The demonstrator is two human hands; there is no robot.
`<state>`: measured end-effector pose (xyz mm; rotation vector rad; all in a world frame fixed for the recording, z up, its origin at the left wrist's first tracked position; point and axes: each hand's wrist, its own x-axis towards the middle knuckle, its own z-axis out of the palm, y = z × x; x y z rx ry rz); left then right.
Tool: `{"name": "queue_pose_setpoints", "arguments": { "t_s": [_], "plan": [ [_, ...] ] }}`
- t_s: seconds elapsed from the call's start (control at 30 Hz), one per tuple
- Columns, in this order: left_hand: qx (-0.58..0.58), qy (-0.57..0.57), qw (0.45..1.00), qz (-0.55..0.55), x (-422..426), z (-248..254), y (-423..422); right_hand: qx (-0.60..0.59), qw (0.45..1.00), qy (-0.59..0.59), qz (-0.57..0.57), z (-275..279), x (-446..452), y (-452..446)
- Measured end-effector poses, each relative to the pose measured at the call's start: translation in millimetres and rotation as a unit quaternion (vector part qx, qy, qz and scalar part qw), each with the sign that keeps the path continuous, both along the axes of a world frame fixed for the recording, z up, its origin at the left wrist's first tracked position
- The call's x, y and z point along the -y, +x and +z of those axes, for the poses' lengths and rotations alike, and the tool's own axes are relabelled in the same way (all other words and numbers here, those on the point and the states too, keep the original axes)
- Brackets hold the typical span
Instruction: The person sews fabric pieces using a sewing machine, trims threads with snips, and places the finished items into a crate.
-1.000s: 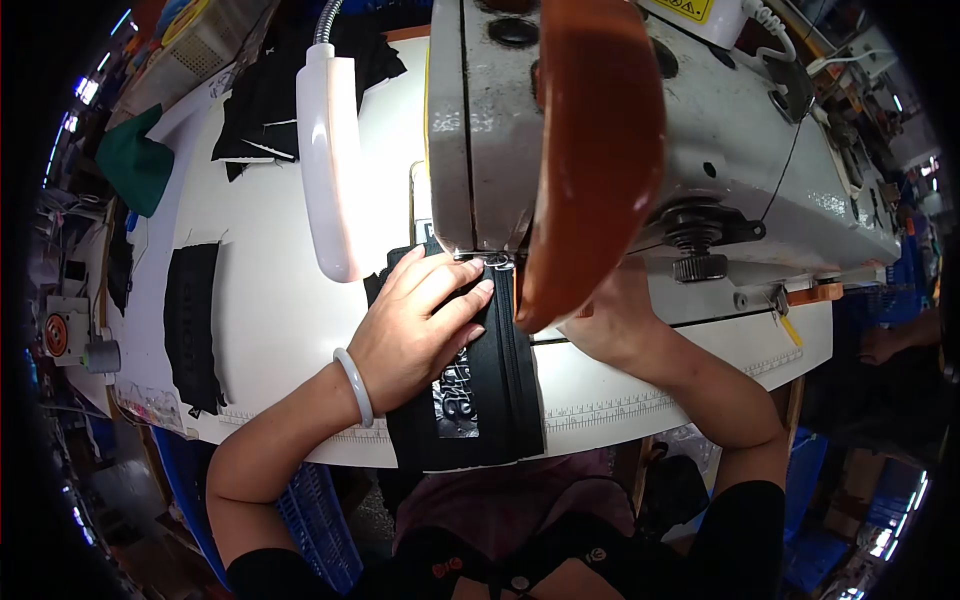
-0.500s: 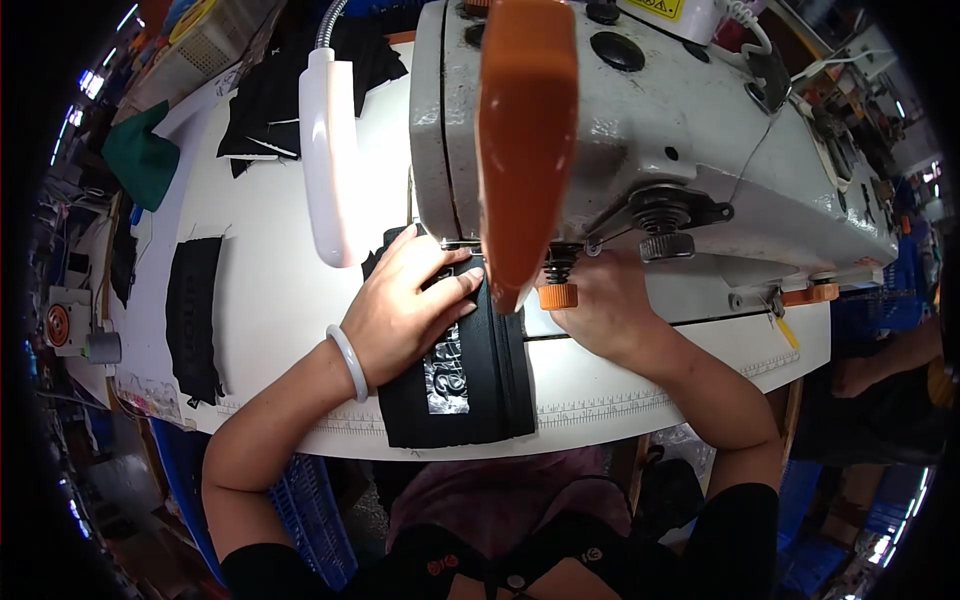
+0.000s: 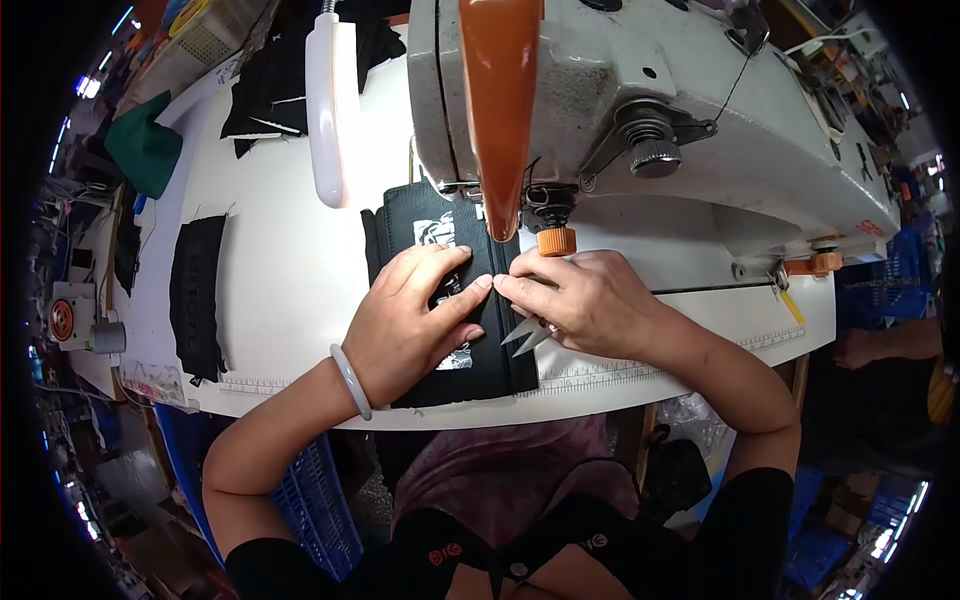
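Observation:
A black fabric strip (image 3: 512, 370) with a silver print lies on the white table, its far end beneath the sewing machine (image 3: 590, 80). My left hand (image 3: 415, 300), with a pale bangle on the wrist, rests on the strip with fingers apart, partly covering the print. My right hand (image 3: 585, 300) is closed around small thread snips (image 3: 525, 333), whose blades point left over the strip's right side. Its thumb and index finger meet at the seam, touching or nearly touching my left fingertip. Whether they pinch a thread there is too small to see.
The machine's orange lever (image 3: 495, 110) hangs above the strip. A lit lamp (image 3: 333, 120) stands to the left. Another black piece (image 3: 197, 295), dark scraps (image 3: 265, 100) and green cloth (image 3: 145, 145) lie further left. A ruler (image 3: 640, 374) runs along the front edge; another person's arm (image 3: 890, 340) shows at right.
My right hand has come out from beneath the machine head to the strip's seam, bringing the snips into view. My left hand has shifted toward me along the strip, uncovering the print's far end.

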<state>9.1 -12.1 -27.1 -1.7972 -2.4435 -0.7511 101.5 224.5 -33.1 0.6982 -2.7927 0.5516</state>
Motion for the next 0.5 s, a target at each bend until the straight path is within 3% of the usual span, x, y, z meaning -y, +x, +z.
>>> {"name": "queue_pose_setpoints", "arguments": {
  "t_s": [0.17,0.5],
  "plan": [
    [0.034,-0.001,0.999,-0.02,2.5,-3.6,-0.8,-0.075,0.995,-0.004,0.067,-4.0,0.1,5.7],
    [0.012,-0.026,0.999,-0.023,-8.9,6.5,-23.7,-0.095,0.994,0.015,0.042,-3.3,-4.9,-10.3]
  ]
}}
